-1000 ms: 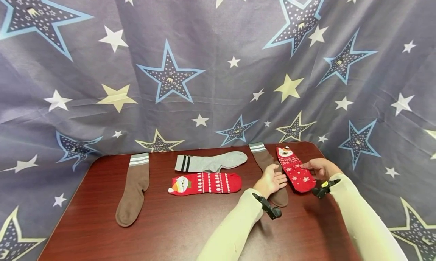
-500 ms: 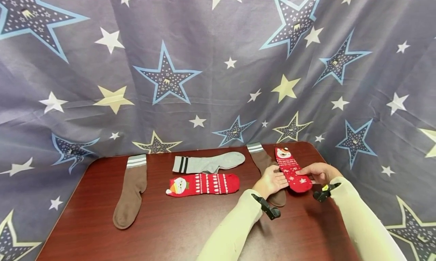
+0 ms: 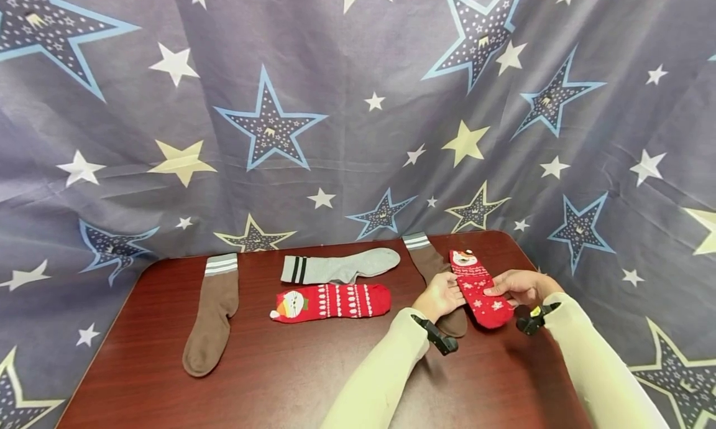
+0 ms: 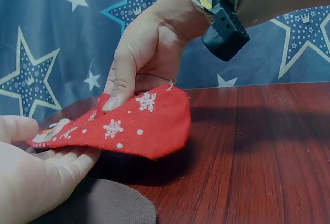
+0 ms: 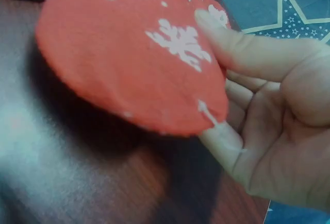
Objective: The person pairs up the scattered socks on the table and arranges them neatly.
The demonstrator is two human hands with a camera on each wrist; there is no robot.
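A red sock (image 3: 480, 292) with white snowflakes and an animal face at its cuff is held at the right, its toe end raised off the table in the left wrist view. My right hand (image 3: 523, 286) pinches its right side, thumb on top and fingers underneath. From the other side, my left hand (image 3: 440, 296) has its palm turned up and its fingers (image 4: 72, 158) reaching under the sock's edge. Beneath that hand lies a brown sock (image 3: 426, 261) with a grey and white striped cuff, partly hidden by the hand.
On the dark red table (image 3: 279, 373) a second red sock (image 3: 341, 301) lies just in front of a grey sock (image 3: 341, 266) with black stripes. Another brown sock (image 3: 215, 317) lies at the left. A star-patterned curtain (image 3: 335, 118) hangs behind the table.
The left hand's fingers, beside the red sock a second ago, now reach under its edge. The red sock has turned a little and its toe sits slightly lower in view.
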